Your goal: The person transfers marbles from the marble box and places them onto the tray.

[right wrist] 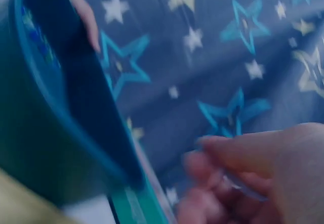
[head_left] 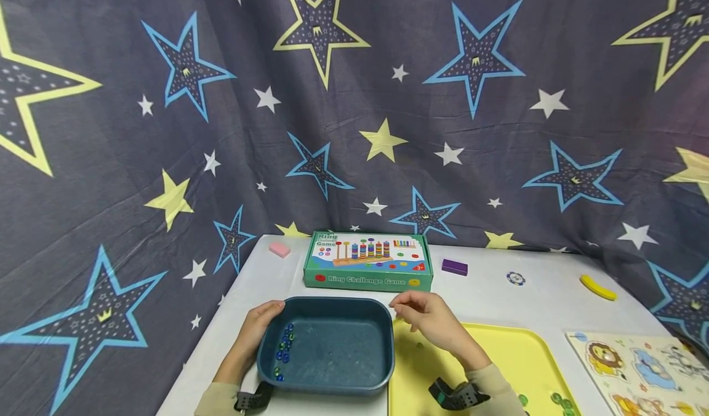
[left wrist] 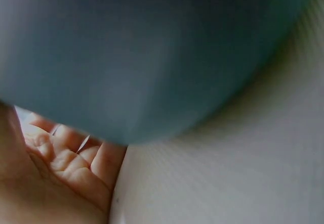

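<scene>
A dark blue plastic basin [head_left: 338, 386] stands at the front, with several blue and green glass marbles [head_left: 285, 345] along its left side. My left hand [head_left: 256, 330] holds its left rim near the far corner; in the left wrist view, the fingers [left wrist: 76, 155] curve beneath the basin's side. Beside the far right corner, over the yellow tray [head_left: 487, 333], is my right hand [head_left: 429, 320]. Its thumb and forefinger are bent close together; blur in the right wrist view hides whether anything small is between them. A green marble [head_left: 419, 345] lies on the tray below.
More green marbles [head_left: 562, 402] lie in the tray's near right. Behind the basin is a green Ring Challenge Game box [head_left: 365, 280]. Around are a pink block [head_left: 279, 249], a purple block [head_left: 454, 267], a poker chip [head_left: 516, 278], a yellow curved piece [head_left: 598, 287] and an animal puzzle board [head_left: 642, 373].
</scene>
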`<action>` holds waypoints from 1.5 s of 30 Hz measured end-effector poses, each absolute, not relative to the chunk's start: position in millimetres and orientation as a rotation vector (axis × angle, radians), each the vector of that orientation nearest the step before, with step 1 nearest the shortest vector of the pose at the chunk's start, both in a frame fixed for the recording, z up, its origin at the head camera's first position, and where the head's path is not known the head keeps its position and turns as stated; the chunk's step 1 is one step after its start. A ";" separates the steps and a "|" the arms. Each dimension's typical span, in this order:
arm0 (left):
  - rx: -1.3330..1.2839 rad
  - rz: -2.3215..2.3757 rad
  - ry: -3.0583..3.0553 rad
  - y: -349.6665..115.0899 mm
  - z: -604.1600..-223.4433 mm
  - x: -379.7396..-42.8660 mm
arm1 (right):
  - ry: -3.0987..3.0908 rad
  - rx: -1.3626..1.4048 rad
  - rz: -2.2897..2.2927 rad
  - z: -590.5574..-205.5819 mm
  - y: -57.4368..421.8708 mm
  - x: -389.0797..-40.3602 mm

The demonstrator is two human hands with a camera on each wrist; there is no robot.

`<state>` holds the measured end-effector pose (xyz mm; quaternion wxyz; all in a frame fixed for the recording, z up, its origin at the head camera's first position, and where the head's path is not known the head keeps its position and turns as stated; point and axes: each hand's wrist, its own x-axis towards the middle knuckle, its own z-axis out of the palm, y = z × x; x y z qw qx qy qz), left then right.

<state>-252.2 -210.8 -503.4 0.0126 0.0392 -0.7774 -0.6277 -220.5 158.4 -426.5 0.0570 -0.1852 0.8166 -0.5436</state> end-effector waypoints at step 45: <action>0.146 -2.102 -2.371 -211.1 -502.2 -252.1 | 2.176 -1.029 -1.030 -448.8 -27.6 -215.5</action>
